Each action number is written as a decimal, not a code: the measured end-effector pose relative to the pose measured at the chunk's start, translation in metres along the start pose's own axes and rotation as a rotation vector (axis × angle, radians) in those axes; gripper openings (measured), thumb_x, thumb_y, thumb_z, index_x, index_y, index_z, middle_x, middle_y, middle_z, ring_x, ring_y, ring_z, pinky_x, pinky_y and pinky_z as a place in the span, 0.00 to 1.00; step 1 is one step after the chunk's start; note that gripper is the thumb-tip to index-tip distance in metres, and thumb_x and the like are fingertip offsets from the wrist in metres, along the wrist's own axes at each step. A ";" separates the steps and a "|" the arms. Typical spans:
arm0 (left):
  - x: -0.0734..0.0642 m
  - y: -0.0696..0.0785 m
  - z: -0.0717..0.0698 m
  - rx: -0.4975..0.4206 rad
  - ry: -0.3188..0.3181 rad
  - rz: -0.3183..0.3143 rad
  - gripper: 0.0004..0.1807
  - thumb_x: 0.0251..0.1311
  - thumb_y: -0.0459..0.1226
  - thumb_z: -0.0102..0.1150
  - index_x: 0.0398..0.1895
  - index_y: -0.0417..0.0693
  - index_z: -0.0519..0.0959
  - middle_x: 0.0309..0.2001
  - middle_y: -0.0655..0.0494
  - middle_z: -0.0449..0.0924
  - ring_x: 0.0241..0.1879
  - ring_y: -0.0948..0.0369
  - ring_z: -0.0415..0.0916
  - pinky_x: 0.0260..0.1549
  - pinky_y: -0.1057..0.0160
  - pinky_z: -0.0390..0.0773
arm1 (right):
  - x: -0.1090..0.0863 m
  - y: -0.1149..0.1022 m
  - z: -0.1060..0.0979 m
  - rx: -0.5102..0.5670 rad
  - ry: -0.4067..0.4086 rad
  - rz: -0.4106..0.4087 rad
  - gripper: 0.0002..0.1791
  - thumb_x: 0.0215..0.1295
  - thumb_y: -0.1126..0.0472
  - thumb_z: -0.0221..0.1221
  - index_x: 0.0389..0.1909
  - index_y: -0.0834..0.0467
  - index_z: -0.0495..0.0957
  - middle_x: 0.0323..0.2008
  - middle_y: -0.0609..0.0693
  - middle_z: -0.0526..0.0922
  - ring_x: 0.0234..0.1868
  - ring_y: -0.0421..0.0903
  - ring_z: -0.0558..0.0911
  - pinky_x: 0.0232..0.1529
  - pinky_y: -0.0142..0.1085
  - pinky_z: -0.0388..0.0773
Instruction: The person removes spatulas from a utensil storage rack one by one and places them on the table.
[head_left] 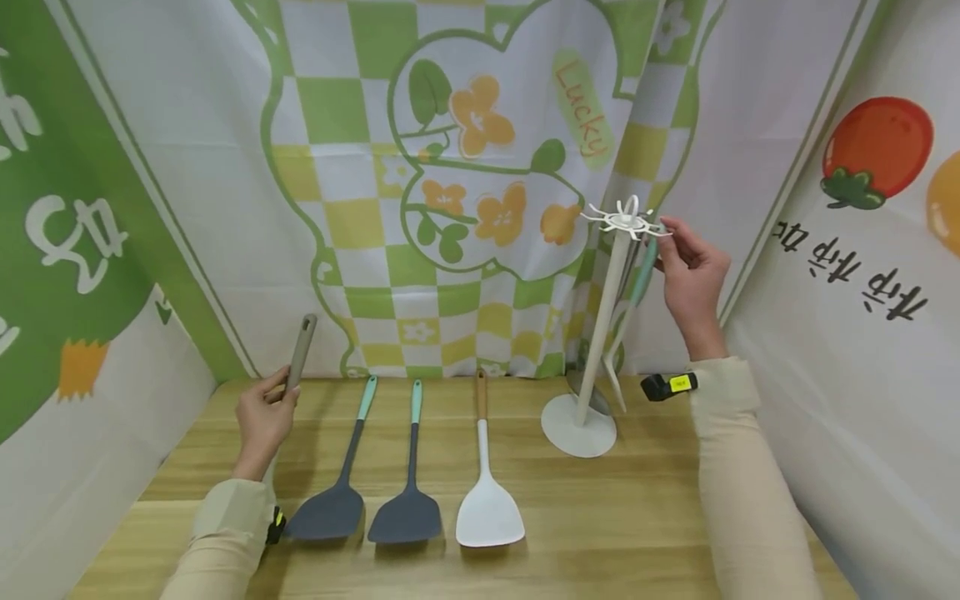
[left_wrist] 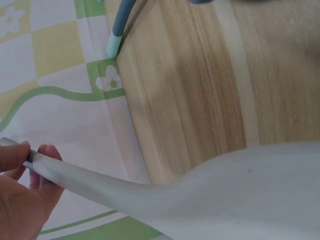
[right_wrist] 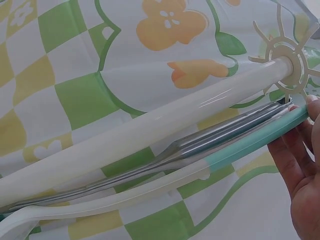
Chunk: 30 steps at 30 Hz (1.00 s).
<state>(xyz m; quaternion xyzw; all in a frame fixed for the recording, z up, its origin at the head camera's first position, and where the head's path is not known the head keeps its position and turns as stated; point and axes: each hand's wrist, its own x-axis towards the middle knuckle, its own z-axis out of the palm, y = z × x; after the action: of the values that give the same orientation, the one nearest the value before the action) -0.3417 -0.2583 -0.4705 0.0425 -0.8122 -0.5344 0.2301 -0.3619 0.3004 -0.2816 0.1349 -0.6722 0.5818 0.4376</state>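
My left hand (head_left: 264,417) grips the grey handle of a spatula (head_left: 302,350), raised at the left with its handle end up. In the left wrist view, its pale shaft widens into a broad blade that runs out of frame. At the top of a white utensil rack (head_left: 603,325), my right hand (head_left: 693,275) pinches the upper end of a utensil with a teal handle (head_left: 643,271) and a white shaft. That end is right at a hook of the rack's crown. Beside it hangs a steel utensil (right_wrist: 220,135), close along the pole.
On the wooden table (head_left: 637,508) lie two dark spatulas with teal handles, the left one (head_left: 330,510) and the right one (head_left: 407,515). A white spatula (head_left: 489,512) with a brown handle lies near the middle. Printed cloth (head_left: 450,317) covers the walls behind.
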 end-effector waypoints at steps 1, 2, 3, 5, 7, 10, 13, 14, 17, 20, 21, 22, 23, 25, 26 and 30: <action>0.000 -0.001 0.000 0.000 -0.001 -0.007 0.24 0.69 0.25 0.57 0.68 0.35 0.74 0.62 0.32 0.76 0.31 0.89 0.70 0.24 0.83 0.76 | 0.001 -0.001 0.000 0.003 0.000 0.002 0.15 0.72 0.65 0.61 0.54 0.69 0.83 0.38 0.39 0.89 0.38 0.35 0.87 0.39 0.25 0.85; 0.000 -0.001 0.000 0.000 -0.003 -0.017 0.24 0.69 0.25 0.57 0.68 0.36 0.73 0.63 0.32 0.76 0.31 0.89 0.70 0.24 0.83 0.76 | 0.002 -0.001 0.001 0.009 -0.004 0.003 0.15 0.72 0.65 0.61 0.54 0.69 0.83 0.38 0.40 0.89 0.38 0.36 0.87 0.39 0.25 0.85; 0.000 -0.001 0.001 0.001 -0.004 -0.026 0.24 0.69 0.25 0.57 0.68 0.36 0.73 0.63 0.32 0.76 0.30 0.89 0.70 0.24 0.83 0.76 | 0.003 -0.001 0.001 0.015 -0.006 0.007 0.15 0.71 0.65 0.61 0.54 0.69 0.83 0.39 0.40 0.89 0.38 0.36 0.87 0.39 0.25 0.85; 0.000 -0.002 0.001 0.000 -0.005 -0.038 0.24 0.69 0.26 0.57 0.68 0.36 0.73 0.63 0.32 0.76 0.30 0.90 0.70 0.24 0.83 0.76 | 0.004 -0.002 0.001 0.027 -0.011 0.013 0.14 0.71 0.65 0.61 0.53 0.68 0.84 0.39 0.41 0.89 0.39 0.37 0.87 0.40 0.25 0.85; 0.000 -0.003 0.002 0.002 -0.004 -0.043 0.24 0.69 0.25 0.57 0.68 0.35 0.73 0.62 0.31 0.76 0.30 0.89 0.70 0.24 0.83 0.76 | 0.005 -0.002 0.001 0.027 -0.013 0.015 0.14 0.72 0.65 0.61 0.53 0.67 0.84 0.39 0.41 0.89 0.39 0.38 0.87 0.40 0.25 0.85; 0.000 -0.004 0.003 0.015 -0.003 -0.047 0.24 0.68 0.25 0.58 0.67 0.35 0.74 0.62 0.30 0.76 0.29 0.90 0.69 0.24 0.84 0.75 | 0.004 -0.001 0.001 0.045 -0.011 0.017 0.13 0.72 0.66 0.61 0.52 0.67 0.85 0.38 0.42 0.89 0.39 0.39 0.88 0.40 0.25 0.85; 0.001 -0.005 0.004 0.049 0.002 -0.048 0.24 0.68 0.25 0.58 0.67 0.36 0.75 0.61 0.32 0.77 0.31 0.87 0.72 0.23 0.84 0.75 | 0.003 0.000 0.000 0.051 -0.005 0.009 0.12 0.71 0.67 0.61 0.51 0.66 0.85 0.37 0.42 0.89 0.38 0.39 0.88 0.39 0.25 0.85; 0.001 -0.006 0.005 0.062 0.004 -0.043 0.24 0.67 0.25 0.58 0.67 0.36 0.75 0.61 0.32 0.77 0.33 0.81 0.78 0.22 0.84 0.74 | 0.003 0.001 0.000 0.055 -0.003 0.008 0.12 0.71 0.67 0.61 0.51 0.67 0.85 0.36 0.42 0.89 0.37 0.39 0.88 0.39 0.25 0.85; 0.002 -0.006 0.006 0.117 0.003 -0.010 0.24 0.67 0.24 0.58 0.66 0.35 0.75 0.60 0.31 0.77 0.43 0.55 0.88 0.21 0.85 0.71 | 0.004 0.003 0.000 0.056 0.003 0.005 0.12 0.71 0.67 0.61 0.51 0.66 0.86 0.35 0.42 0.89 0.36 0.38 0.88 0.38 0.25 0.85; 0.002 -0.007 0.007 0.166 -0.003 0.043 0.23 0.66 0.22 0.57 0.65 0.31 0.74 0.58 0.27 0.77 0.51 0.33 0.80 0.21 0.88 0.67 | 0.006 0.003 0.000 0.081 0.006 0.007 0.12 0.71 0.68 0.61 0.50 0.67 0.85 0.35 0.43 0.89 0.36 0.38 0.88 0.38 0.25 0.85; 0.002 -0.007 0.007 0.182 -0.006 0.059 0.23 0.66 0.22 0.57 0.65 0.30 0.74 0.57 0.26 0.76 0.51 0.32 0.80 0.22 0.89 0.65 | 0.006 0.003 0.000 0.090 0.006 0.008 0.11 0.71 0.69 0.61 0.50 0.67 0.85 0.35 0.43 0.89 0.36 0.38 0.88 0.38 0.25 0.85; 0.002 -0.008 0.008 0.195 -0.010 0.073 0.23 0.65 0.21 0.57 0.65 0.29 0.74 0.57 0.25 0.76 0.50 0.31 0.80 0.22 0.89 0.65 | 0.007 0.003 0.000 0.103 0.006 0.011 0.11 0.70 0.69 0.61 0.50 0.68 0.85 0.35 0.43 0.89 0.36 0.38 0.88 0.38 0.25 0.85; 0.003 -0.009 0.008 0.203 -0.010 0.090 0.23 0.65 0.21 0.57 0.64 0.28 0.74 0.56 0.24 0.76 0.49 0.31 0.80 0.22 0.89 0.64 | 0.007 0.002 0.000 0.109 0.006 0.011 0.11 0.70 0.69 0.61 0.50 0.69 0.85 0.35 0.44 0.90 0.35 0.38 0.88 0.38 0.26 0.85; 0.004 -0.011 0.007 0.215 -0.017 0.109 0.23 0.64 0.20 0.57 0.63 0.27 0.74 0.55 0.23 0.77 0.48 0.31 0.81 0.22 0.88 0.67 | 0.007 0.003 -0.001 0.117 0.004 0.012 0.11 0.70 0.69 0.61 0.50 0.69 0.85 0.35 0.44 0.90 0.35 0.38 0.88 0.38 0.26 0.85; 0.005 -0.012 0.006 0.224 -0.029 0.117 0.23 0.64 0.20 0.57 0.63 0.26 0.74 0.55 0.23 0.76 0.48 0.31 0.81 0.22 0.86 0.69 | 0.006 0.003 -0.001 0.111 0.002 0.007 0.12 0.70 0.69 0.61 0.50 0.69 0.85 0.35 0.43 0.89 0.35 0.37 0.88 0.38 0.25 0.85; 0.008 -0.019 0.003 0.293 -0.087 0.162 0.24 0.64 0.20 0.55 0.64 0.22 0.71 0.54 0.20 0.76 0.46 0.30 0.81 0.25 0.67 0.84 | 0.006 0.005 -0.001 0.088 -0.004 -0.018 0.13 0.70 0.68 0.61 0.51 0.71 0.84 0.35 0.42 0.90 0.35 0.36 0.88 0.38 0.25 0.85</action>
<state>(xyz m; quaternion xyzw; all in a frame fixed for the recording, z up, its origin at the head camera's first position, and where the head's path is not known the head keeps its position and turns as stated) -0.3532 -0.2658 -0.4856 -0.0133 -0.8914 -0.3913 0.2285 -0.3685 0.3047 -0.2802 0.1613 -0.6456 0.6065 0.4352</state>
